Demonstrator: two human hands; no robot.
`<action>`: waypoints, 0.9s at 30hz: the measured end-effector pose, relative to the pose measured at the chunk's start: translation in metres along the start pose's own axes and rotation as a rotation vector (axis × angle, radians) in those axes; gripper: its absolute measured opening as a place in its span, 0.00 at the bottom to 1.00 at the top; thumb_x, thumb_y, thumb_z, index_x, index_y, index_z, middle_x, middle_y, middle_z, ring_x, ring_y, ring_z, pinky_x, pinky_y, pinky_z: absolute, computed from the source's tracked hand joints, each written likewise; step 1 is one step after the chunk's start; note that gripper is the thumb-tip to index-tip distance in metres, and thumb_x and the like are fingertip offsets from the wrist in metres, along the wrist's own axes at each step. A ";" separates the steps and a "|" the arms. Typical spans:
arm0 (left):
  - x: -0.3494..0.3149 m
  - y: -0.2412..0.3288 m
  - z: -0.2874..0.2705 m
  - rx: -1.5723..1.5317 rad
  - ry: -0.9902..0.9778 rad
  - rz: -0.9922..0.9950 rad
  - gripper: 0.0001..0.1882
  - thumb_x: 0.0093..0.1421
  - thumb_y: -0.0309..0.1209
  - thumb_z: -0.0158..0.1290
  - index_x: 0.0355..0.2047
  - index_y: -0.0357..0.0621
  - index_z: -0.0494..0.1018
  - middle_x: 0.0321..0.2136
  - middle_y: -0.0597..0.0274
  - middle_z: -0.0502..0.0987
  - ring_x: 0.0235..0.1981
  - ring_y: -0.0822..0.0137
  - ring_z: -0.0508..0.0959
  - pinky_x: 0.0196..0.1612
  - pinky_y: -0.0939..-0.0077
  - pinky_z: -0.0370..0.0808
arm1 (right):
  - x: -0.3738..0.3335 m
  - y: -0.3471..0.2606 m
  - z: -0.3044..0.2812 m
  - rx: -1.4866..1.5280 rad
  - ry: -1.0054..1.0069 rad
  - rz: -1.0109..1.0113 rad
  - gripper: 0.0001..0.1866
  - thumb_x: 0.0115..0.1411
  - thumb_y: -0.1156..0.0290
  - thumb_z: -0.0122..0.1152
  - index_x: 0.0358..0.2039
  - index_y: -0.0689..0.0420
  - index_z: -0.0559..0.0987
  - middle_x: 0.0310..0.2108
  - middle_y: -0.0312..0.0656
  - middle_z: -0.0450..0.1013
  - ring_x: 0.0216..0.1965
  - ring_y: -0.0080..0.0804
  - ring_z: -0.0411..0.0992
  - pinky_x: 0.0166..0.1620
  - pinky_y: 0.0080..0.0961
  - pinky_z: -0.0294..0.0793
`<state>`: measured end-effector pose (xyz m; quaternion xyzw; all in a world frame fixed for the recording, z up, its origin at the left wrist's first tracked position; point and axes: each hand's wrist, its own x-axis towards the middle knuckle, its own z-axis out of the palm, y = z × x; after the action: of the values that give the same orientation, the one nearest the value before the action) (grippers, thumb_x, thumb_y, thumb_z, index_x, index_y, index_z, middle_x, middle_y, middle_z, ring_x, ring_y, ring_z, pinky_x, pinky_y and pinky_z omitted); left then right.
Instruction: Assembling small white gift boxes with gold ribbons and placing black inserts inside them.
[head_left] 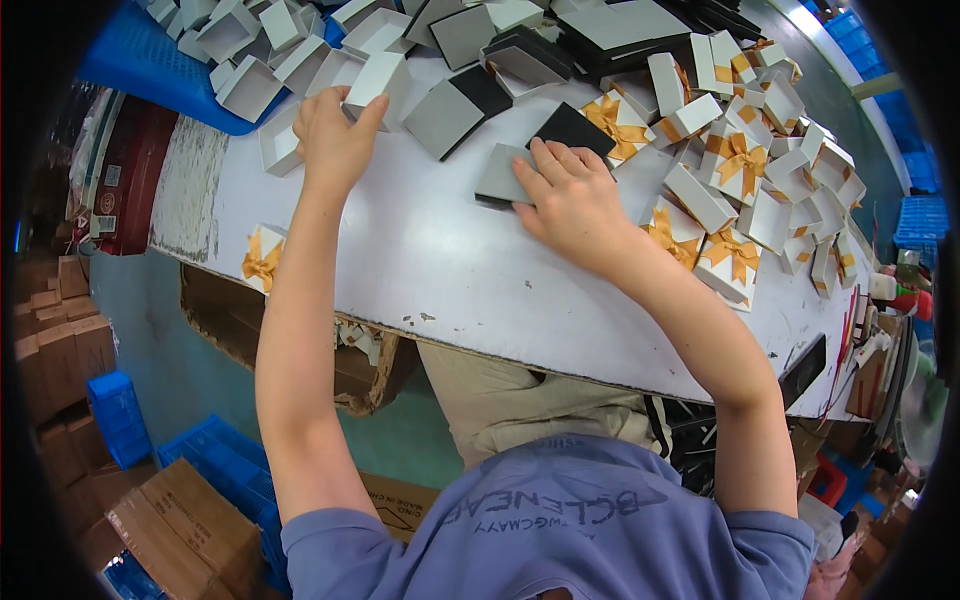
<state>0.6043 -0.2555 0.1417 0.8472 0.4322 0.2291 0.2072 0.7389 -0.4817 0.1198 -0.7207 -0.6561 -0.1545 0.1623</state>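
Note:
At the far left of the table my left hand (335, 145) is closed, thumb and fingers about a small white open box (380, 82). Another white box (280, 142) lies just left of that wrist. My right hand (580, 205) bends over a flat grey pad with a black underside (498, 172), its thumb at the near edge and fingers on top. A black pad (572, 128) lies beyond those fingers, against a white box with an orange bow (618, 125). Between my hands rests a loose grey pad (442, 120).
A blue crate (160, 75) of white boxes stands at the far left. Bow-tied boxes and white trays (735, 200) heap up on the right, near stacked grey and black pads (625, 25). One bowed box (264, 258) sits at the near left edge; a dark phone-like slab (803, 372) lies right.

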 end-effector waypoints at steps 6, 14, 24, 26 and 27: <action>-0.099 -0.005 -0.021 0.091 -0.016 0.646 0.12 0.47 0.31 0.60 0.31 0.45 0.71 0.49 0.46 0.64 0.53 0.49 0.61 0.55 0.59 0.59 | -0.007 0.009 -0.039 0.551 0.395 0.310 0.18 0.43 0.78 0.62 0.39 0.54 0.78 0.37 0.46 0.74 0.36 0.37 0.73 0.34 0.27 0.71; -0.181 0.011 0.015 -0.558 -0.425 0.529 0.41 0.40 0.34 0.67 0.51 0.40 0.57 0.53 0.45 0.58 0.52 0.46 0.61 0.54 0.56 0.59 | -0.053 -0.053 -0.051 0.446 -0.072 -0.281 0.17 0.39 0.71 0.63 0.34 0.54 0.79 0.28 0.33 0.66 0.28 0.28 0.66 0.32 0.24 0.64; -0.157 0.004 0.004 -0.299 -0.444 0.960 0.31 0.44 0.38 0.62 0.51 0.57 0.66 0.54 0.58 0.63 0.54 0.49 0.60 0.54 0.57 0.57 | -0.092 0.031 -0.097 -0.122 -0.377 0.458 0.28 0.37 0.68 0.70 0.40 0.59 0.68 0.40 0.46 0.69 0.45 0.43 0.66 0.47 0.36 0.63; -0.157 0.012 -0.008 -0.208 -0.486 0.958 0.33 0.44 0.36 0.63 0.51 0.55 0.65 0.55 0.56 0.61 0.54 0.48 0.61 0.53 0.57 0.59 | -0.089 0.029 -0.098 -0.095 -0.407 0.471 0.27 0.36 0.68 0.70 0.37 0.59 0.68 0.38 0.45 0.69 0.44 0.42 0.66 0.46 0.36 0.64; -0.157 0.015 -0.010 -0.121 -0.523 0.958 0.34 0.43 0.34 0.64 0.52 0.53 0.64 0.56 0.54 0.60 0.54 0.48 0.61 0.53 0.58 0.60 | -0.079 0.021 -0.102 0.085 -0.279 0.428 0.27 0.35 0.69 0.69 0.37 0.59 0.67 0.38 0.45 0.68 0.42 0.43 0.66 0.45 0.36 0.64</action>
<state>0.5268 -0.3919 0.1253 0.9645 -0.0816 0.1038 0.2286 0.7515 -0.5991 0.1767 -0.8500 -0.5105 0.0120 0.1296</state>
